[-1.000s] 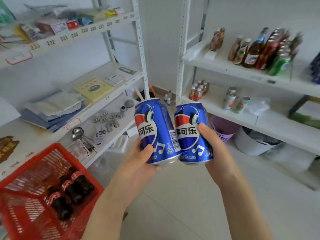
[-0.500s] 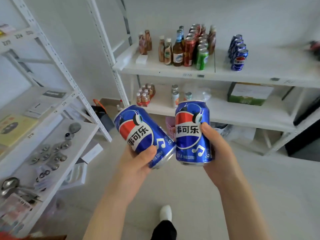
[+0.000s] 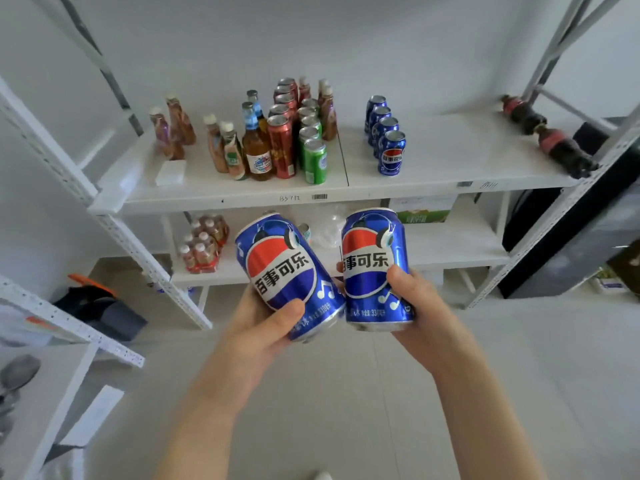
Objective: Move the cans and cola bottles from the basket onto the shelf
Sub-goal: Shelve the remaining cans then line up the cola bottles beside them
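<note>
My left hand (image 3: 258,329) grips a blue cola can (image 3: 284,271), tilted to the left. An upright blue cola can (image 3: 375,268) is held in my right hand (image 3: 420,306). Both cans hang in front of the white shelf (image 3: 433,161), below its upper board. On that board stands a row of several blue cola cans (image 3: 389,147), and two dark cola bottles (image 3: 550,140) lie at its right end. The basket is out of view.
Left of the blue cans stand red cans (image 3: 282,147), green cans (image 3: 313,157) and several sauce and beer bottles (image 3: 256,147). The lower board holds a pack of small bottles (image 3: 204,244) and a green box (image 3: 420,209). Another rack (image 3: 52,341) is at the left.
The view has swung right and closer to the drinks shelf, and the red basket has left the view. Both hands still hold their cans, now nearer the shelf's front edge.
</note>
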